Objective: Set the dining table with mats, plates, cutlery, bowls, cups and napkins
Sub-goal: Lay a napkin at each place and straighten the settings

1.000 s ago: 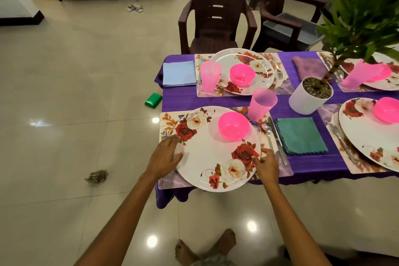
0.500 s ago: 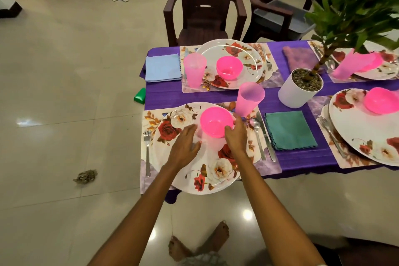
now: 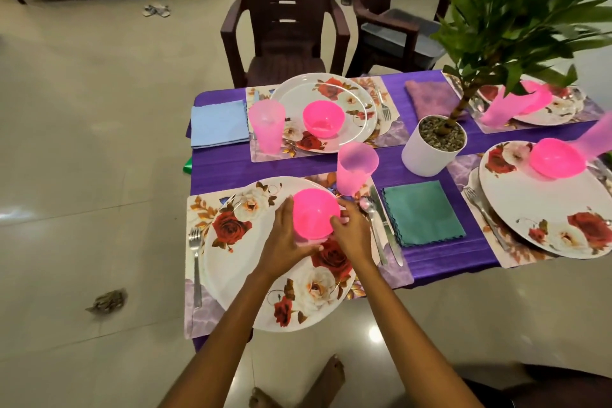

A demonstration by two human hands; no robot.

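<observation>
Purple cloth covers the dining table (image 3: pixel 298 166), where a rose-patterned plate (image 3: pixel 245 262) sits on the nearest floral mat (image 3: pixel 198 209). Both hands cup a pink bowl (image 3: pixel 314 212) over that plate: the left hand (image 3: pixel 284 242) curls round its near side and base, the right hand (image 3: pixel 351 232) apparently grips its rim.

Far-right cup (image 3: pixel 596 139) blurred, edge-cropped

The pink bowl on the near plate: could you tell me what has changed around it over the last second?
Both hands left the near plate's rim and closed in on the pink bowl; the left hand and right hand now hold it between them. The fork, cup and teal napkin stayed put.
</observation>
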